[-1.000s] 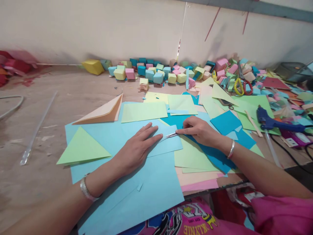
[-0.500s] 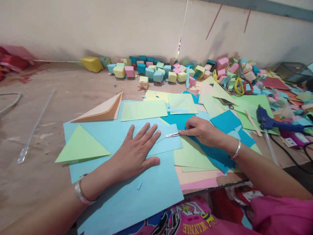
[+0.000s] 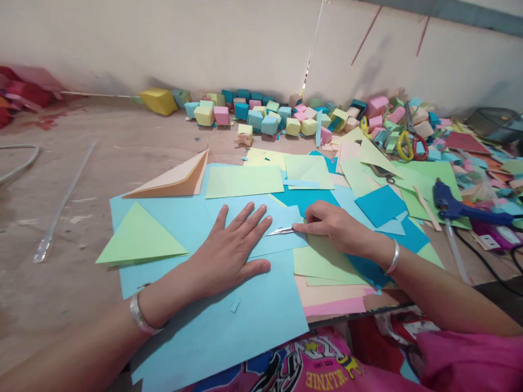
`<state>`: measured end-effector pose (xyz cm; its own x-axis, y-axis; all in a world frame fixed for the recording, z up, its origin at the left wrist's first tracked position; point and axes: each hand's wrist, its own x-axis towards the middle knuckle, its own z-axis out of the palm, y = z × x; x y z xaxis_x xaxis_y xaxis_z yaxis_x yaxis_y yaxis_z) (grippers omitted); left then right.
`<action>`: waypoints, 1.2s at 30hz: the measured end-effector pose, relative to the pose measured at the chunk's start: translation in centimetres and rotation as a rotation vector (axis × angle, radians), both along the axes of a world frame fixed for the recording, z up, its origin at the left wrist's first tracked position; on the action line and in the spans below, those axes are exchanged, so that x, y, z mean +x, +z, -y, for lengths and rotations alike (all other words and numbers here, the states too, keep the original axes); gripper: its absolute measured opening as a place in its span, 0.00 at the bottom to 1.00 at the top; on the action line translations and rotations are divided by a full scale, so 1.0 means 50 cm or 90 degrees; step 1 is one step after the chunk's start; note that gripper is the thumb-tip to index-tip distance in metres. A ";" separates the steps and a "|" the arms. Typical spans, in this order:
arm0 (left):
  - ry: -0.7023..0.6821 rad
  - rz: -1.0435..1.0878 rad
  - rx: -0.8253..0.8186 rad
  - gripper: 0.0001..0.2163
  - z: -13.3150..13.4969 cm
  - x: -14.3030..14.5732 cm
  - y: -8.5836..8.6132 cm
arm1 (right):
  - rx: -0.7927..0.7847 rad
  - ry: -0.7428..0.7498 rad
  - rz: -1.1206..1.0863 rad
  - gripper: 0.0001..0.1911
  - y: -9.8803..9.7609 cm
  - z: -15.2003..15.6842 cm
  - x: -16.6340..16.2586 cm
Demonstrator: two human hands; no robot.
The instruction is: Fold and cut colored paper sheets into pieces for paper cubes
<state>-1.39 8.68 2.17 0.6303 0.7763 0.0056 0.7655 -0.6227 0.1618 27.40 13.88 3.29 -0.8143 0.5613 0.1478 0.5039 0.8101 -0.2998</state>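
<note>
**Left hand** (image 3: 231,253), centre frame: flat, palm down, fingers fanned, gripping nothing. It presses on the small light-blue paper sheet (image 3: 286,245).

**Change over the last second:** the fingers went from closed together to spread, with the thumb out to the side. The palm is at roughly the same spot, so more of the sheet looks pinned.

**Right hand** (image 3: 335,228), just right of centre: fingertips pinched on a slim silver metal blade (image 3: 281,231). The blade lies low on the same sheet with its tip pointing left. The tip is now nearer the left fingertips than before, close but apart.

**Surroundings:**
- The small sheet lies on a large light-blue paper sheet (image 3: 245,316), which runs to the bottom edge.
- Left of frame: green paper triangle (image 3: 137,239).
- Above that: peach folded paper triangle (image 3: 175,182).
- Far right: blue glue gun (image 3: 453,204).
- Top centre, along the wall: coloured paper cubes (image 3: 261,117).
</note>
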 end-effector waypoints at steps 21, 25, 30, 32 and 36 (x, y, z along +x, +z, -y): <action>0.019 0.067 -0.165 0.21 -0.045 -0.046 0.052 | 0.089 0.028 0.042 0.20 -0.003 0.041 -0.033; 0.020 0.006 -0.173 0.22 -0.061 -0.068 0.064 | 0.097 0.049 0.032 0.20 -0.001 0.040 -0.030; 0.018 -0.025 -0.178 0.23 -0.063 -0.071 0.067 | 0.093 0.071 -0.003 0.19 -0.004 0.038 -0.034; 0.017 -0.034 -0.165 0.23 -0.063 -0.068 0.066 | 0.089 0.078 -0.011 0.18 -0.007 0.039 -0.040; 0.018 -0.029 -0.178 0.23 -0.063 -0.066 0.064 | 0.085 0.095 -0.010 0.18 -0.009 0.044 -0.057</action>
<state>-4.68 11.84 5.36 0.6030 0.7613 -0.2385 0.7924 -0.5369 0.2897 24.57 11.68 2.82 -0.8841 0.4088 0.2264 0.3708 0.9086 -0.1924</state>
